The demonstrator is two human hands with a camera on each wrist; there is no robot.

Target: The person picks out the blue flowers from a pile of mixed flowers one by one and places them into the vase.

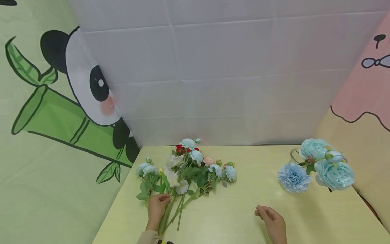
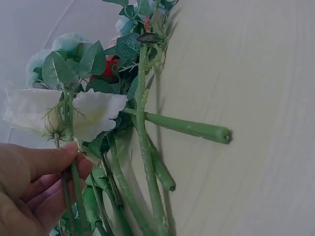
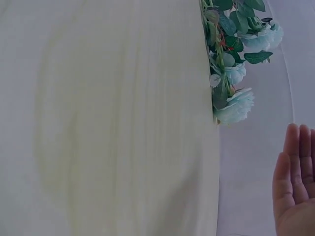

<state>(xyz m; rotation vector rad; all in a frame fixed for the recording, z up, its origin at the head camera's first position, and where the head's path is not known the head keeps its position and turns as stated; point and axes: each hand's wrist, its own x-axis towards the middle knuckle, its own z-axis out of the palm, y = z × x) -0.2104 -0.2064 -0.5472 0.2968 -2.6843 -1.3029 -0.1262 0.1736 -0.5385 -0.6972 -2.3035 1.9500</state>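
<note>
My left hand [image 1: 156, 207] pinches the thin green stem [image 2: 74, 189] of a white artificial flower [image 2: 98, 115] between thumb and fingers, at the left side of a loose pile. Around it lie pale blue flowers [image 1: 231, 173], a red flower [image 1: 179, 149], a peach flower [image 1: 208, 161] and green leaves, their bare stems [image 1: 179, 217] pointing toward me. Over the right part of the table, my right hand [image 1: 272, 223] is empty, its fingers loosely bent. In the right wrist view, the same hand [image 3: 295, 182] shows its palm and relaxed fingers.
At the right stands an arrangement of teal flowers [image 1: 334, 174] and a blue pompom-like flower [image 1: 294, 177], with a curved clear rim [image 1: 293, 155] behind. A small black and yellow object [image 1: 165, 242] shows at the bottom edge. A pale cloth wall [image 1: 222, 101] rises behind the table [image 1: 243, 189].
</note>
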